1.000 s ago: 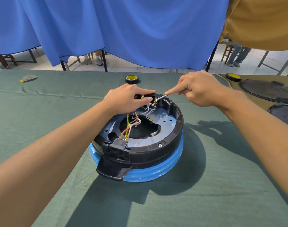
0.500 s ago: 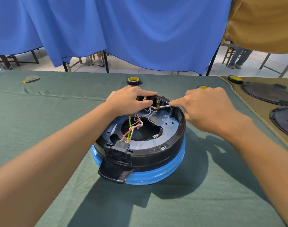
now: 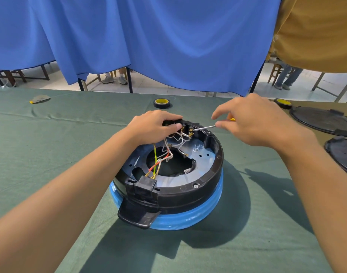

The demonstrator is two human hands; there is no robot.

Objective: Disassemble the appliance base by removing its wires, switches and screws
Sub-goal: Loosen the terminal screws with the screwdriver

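1. A green cloth [image 3: 50, 154] was spread over the table, and a blue curtain [image 3: 168, 36] was hung behind it.
2. A tape roll [image 3: 161, 103] was seen just beyond the base. A second roll [image 3: 283, 103] lay far right, beside two black lids [image 3: 322, 120]. A small scrap [image 3: 39, 99] lay far left.
3. The base [image 3: 188, 196] was set mid-table with its open side up: a black ring on a blue body, handle towards the camera.
4. Its far rim was partly hidden by the left hand [image 3: 151, 128], so the switches [image 3: 185, 128] were only partly seen.
5. White, red and yellow-green wires [image 3: 164, 154] were run from the switches across the centre hole to a black socket [image 3: 145, 184] at the near rim.
6. A screw [image 3: 195, 186] was seen in the near-right rim.
7. Left fingers were curled over the far rim, with the thumb pressed against the switches.
8. The screwdriver [image 3: 205, 128] was pinched at the shaft by the right hand [image 3: 255, 123], forefinger loosely out, and its tip was laid on a switch terminal.
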